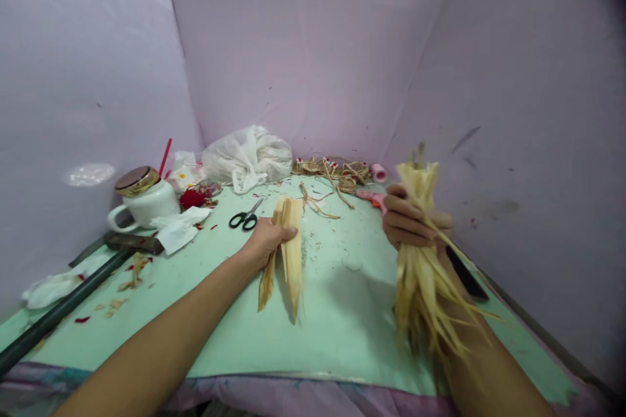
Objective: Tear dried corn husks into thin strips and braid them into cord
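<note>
Pinched between the thumb and fingers of my left hand [270, 239] are a few flat, pale corn husk strips [292, 260], their pointed ends hanging toward me over the table. On the right, my right hand [408, 221] is wrapped round a thick bundle of dried corn husks [421, 273]. The bundle is held upright above the table, its gathered end up and its loose, frayed ends spreading downward across my forearm. Black-handled scissors [246, 216] lie just beyond my left hand. Behind my right hand, a pink and orange glue gun [372, 199] is partly hidden.
A white lidded mug [149, 205], tissue [180, 228], red yarn [193, 197] and a hammer [132, 245] lie at left. A plastic bag [249, 158], twine pieces [320, 202] and a pink roll [378, 173] sit along the back wall. A dark phone-like object [467, 277] is at right.
</note>
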A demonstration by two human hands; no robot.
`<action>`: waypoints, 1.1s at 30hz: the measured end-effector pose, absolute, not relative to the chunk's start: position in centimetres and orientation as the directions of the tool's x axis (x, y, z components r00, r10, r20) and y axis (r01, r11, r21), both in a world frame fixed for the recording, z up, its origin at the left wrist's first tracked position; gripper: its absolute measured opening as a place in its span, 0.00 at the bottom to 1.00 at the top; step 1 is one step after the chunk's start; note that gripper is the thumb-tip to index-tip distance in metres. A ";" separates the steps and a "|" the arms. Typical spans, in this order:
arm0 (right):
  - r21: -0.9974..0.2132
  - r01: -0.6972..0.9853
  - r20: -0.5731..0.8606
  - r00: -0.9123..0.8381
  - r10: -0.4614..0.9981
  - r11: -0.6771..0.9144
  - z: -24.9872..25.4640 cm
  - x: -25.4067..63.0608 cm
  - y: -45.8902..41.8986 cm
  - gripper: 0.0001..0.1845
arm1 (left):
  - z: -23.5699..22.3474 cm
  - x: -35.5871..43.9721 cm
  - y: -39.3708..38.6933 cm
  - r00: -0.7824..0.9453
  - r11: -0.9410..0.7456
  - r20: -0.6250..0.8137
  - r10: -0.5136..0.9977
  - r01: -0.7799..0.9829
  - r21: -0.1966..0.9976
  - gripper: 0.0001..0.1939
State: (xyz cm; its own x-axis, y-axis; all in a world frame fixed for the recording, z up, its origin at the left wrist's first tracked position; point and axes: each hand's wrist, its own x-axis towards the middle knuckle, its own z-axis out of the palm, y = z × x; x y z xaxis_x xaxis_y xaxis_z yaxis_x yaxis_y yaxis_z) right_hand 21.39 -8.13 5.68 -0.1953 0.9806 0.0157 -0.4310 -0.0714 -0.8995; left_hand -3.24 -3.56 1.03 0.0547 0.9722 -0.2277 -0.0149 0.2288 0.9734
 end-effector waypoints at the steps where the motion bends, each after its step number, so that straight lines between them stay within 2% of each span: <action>1: -0.888 -0.453 0.018 -0.209 0.978 -0.081 5.7 20.8 -8.3 0.16 | 1.1 -3.2 -3.7 0.060 0.246 -0.244 0.968 -0.027 0.969 0.10; 5: -0.850 -0.503 -0.031 -0.249 0.968 -0.156 4.6 17.5 -7.8 0.19 | 1.4 -2.8 -4.3 0.138 0.279 -0.263 0.955 -0.107 0.954 0.12; 10: -0.856 -0.390 -0.314 -0.133 0.940 -0.341 2.4 14.0 -6.6 0.10 | 1.6 -2.3 -5.3 0.241 0.257 -0.212 0.947 -0.173 0.951 0.18; 12: -0.848 -0.367 -0.367 -0.117 0.923 -0.383 1.9 13.4 -6.5 0.07 | 1.7 -2.1 -5.5 0.246 0.256 -0.209 0.946 -0.175 0.951 0.18; 15: -0.863 -0.369 -0.319 -0.134 0.938 -0.346 1.8 12.9 -6.8 0.03 | 1.7 -1.9 -5.9 0.242 0.244 -0.198 0.950 -0.177 0.954 0.19; 18: -0.886 -0.369 -0.240 -0.151 0.959 -0.280 1.6 12.6 -7.1 0.08 | 1.7 -1.9 -6.1 0.252 0.236 -0.188 0.949 -0.174 0.956 0.18; 25: -0.914 -0.339 -0.181 -0.153 0.972 -0.223 1.2 12.3 -7.2 0.19 | 1.7 -1.9 -6.2 0.296 0.208 -0.160 0.942 -0.139 0.968 0.14; 29: -0.958 -0.241 -0.141 -0.079 0.987 -0.156 1.2 12.5 -7.0 0.15 | 2.0 -1.9 -6.1 0.280 0.232 -0.198 0.940 -0.095 0.968 0.13; 33: -0.975 -0.180 -0.118 -0.078 0.990 -0.130 1.2 12.5 -7.1 0.15 | 1.9 -1.9 -6.0 0.283 0.222 -0.184 0.941 -0.109 0.969 0.14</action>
State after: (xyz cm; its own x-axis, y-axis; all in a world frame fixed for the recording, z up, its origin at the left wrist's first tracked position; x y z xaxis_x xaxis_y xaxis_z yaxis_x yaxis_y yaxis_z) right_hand 12.47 -7.08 1.25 -0.0783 0.9900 -0.1177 -0.1796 -0.1301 -0.9751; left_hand -1.95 -5.98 1.88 0.2833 0.9412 -0.1842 -0.1085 0.2222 0.9689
